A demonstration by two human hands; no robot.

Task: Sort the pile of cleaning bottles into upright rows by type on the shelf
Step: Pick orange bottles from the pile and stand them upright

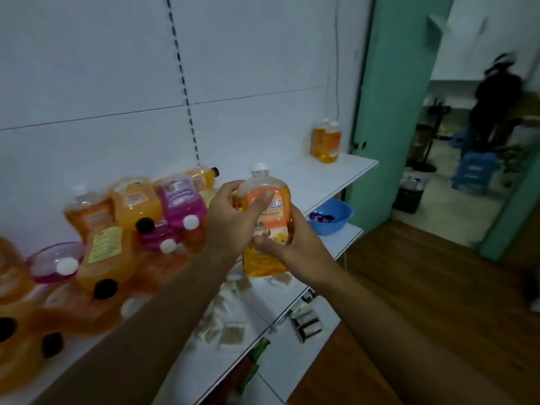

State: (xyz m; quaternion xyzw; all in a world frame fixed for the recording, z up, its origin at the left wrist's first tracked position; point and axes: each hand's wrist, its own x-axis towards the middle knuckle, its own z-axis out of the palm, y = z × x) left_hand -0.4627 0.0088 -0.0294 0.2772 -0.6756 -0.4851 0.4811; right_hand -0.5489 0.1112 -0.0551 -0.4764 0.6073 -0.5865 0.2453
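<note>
forearms nearest, both reaching in from bottom toward the shelf (336, 173). left hand (230, 217) wrapped round the upper left side of an orange bottle (267, 211), thumb across the label. right hand (287, 244) gripping the same bottle low on its right side, fingers curled under. bottle upright, white cap on top, held above the shelf front edge, not resting on it. second orange bottle or refill just below it, partly hidden by the right hand; cannot tell which. pile (122, 229) to the left on the shelf: orange and pink bottles lying tumbled, overlapping, black and white caps facing out; heavy motion blur. row (325, 141) of two orange bottles standing upright at the far right end of the shelf, against the back panel, well apart from the pile. small packets (230, 334) scattered on the shelf near the front edge. blue bowl (333, 216) on a lower level to the right. green door frame (388, 112) beyond, wood floor (423, 302) right.
</note>
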